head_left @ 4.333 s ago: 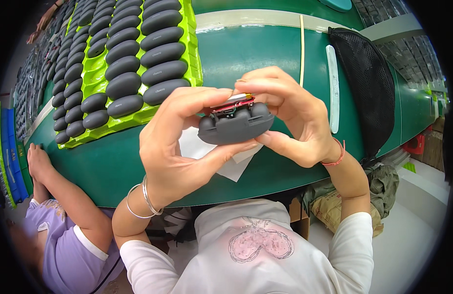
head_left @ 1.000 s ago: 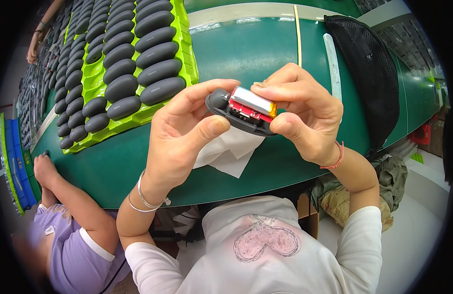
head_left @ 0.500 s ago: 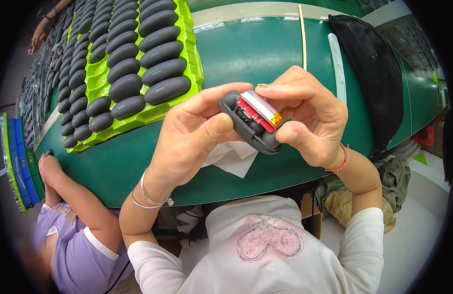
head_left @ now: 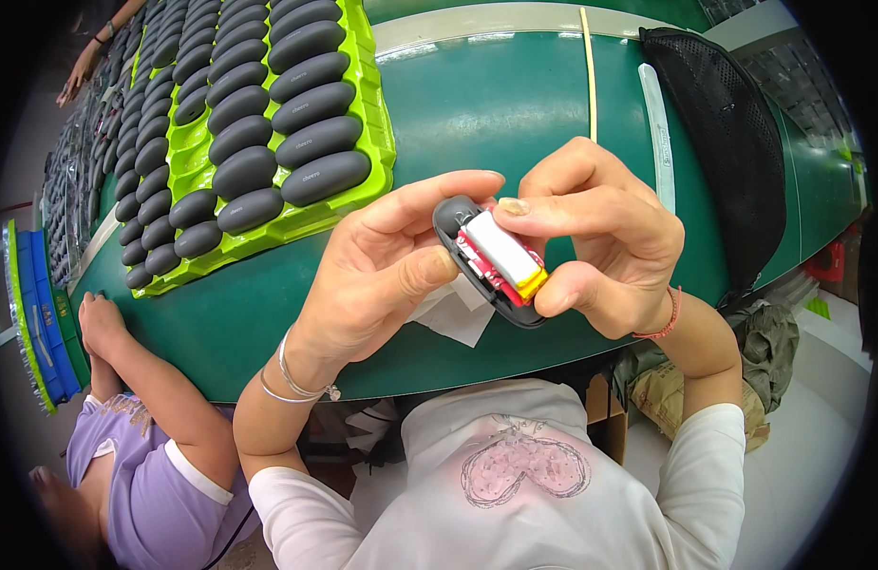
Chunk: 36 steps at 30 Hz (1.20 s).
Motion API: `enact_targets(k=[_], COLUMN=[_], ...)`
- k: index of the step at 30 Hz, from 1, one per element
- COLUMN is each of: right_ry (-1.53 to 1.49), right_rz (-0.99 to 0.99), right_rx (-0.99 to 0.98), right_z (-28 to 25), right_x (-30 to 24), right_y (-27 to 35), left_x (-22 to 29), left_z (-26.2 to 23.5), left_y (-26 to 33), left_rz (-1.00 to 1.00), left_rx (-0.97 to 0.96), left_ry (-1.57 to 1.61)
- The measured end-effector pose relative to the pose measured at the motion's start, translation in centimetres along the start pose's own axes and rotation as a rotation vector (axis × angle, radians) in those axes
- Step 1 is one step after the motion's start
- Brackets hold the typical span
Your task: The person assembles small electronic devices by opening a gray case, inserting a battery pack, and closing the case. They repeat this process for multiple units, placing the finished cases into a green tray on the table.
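Note:
Both hands hold a dark grey oval shell (head_left: 477, 277) above the green table (head_left: 496, 114). Its open side faces me, showing a red circuit board and a silver battery pack (head_left: 501, 255) with a yellow end. My left hand (head_left: 387, 271) grips the shell's left end with thumb and fingers. My right hand (head_left: 600, 237) holds the right end, its thumb pressing on the battery's upper end. A white sheet of paper (head_left: 455, 311) lies on the table under the hands.
A bright green tray (head_left: 368, 133) with rows of closed dark grey oval shells sits at the upper left, with more trays beyond. A black mesh object (head_left: 733, 142) lies at the right. A seated person in purple rests a hand (head_left: 102, 323) on the table's left edge.
The shell has been turned over from closed side toward me to open side up, then tilted, so the board and battery face me. My right thumb has moved onto the battery.

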State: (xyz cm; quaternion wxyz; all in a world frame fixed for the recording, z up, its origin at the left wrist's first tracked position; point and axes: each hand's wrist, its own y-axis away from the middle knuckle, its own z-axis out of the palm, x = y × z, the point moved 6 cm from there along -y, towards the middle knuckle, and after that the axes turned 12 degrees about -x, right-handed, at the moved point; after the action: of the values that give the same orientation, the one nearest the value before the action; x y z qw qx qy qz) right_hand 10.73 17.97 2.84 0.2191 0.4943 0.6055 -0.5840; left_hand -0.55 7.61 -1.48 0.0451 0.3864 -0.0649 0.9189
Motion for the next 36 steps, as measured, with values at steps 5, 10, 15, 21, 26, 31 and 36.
enact_targets(k=[5, 10, 15, 21, 26, 31, 36], right_ry=[-0.005, 0.017, 0.004, 0.077, 0.104, 0.286, 0.699], right_rz=[-0.007, -0.01, -0.01, -0.018, 0.103, 0.091, -0.25], right_rx=[0.017, -0.007, -0.017, 0.043, 0.038, -0.096, -0.228], right_z=[0.0, 0.0, 0.0, 0.0, 0.1, 2.4, 9.1], right_x=[-0.1, -0.2, -0.2, 0.3, 1.8, 3.3, 7.3], right_y=[0.0, 0.1, -0.1, -0.4, -2.0, -10.6, -21.6], left_x=[-0.1, -0.2, -0.2, 0.3, 3.0, 2.8, 4.1], left_z=[-0.1, 0.0, 0.0, 0.2, -0.9, -1.5, -1.6], left_y=[0.0, -0.1, 0.0, -0.1, 0.9, 2.7, 3.3], left_rz=[-0.002, -0.009, -0.007, -0.046, -0.087, 0.03, 0.153], left_rx=[0.008, -0.018, -0.007, 0.08, 0.25, 0.339, 0.303], left_ry=[0.0, 0.031, 0.059, 0.015, -0.366, -0.512, -0.824])
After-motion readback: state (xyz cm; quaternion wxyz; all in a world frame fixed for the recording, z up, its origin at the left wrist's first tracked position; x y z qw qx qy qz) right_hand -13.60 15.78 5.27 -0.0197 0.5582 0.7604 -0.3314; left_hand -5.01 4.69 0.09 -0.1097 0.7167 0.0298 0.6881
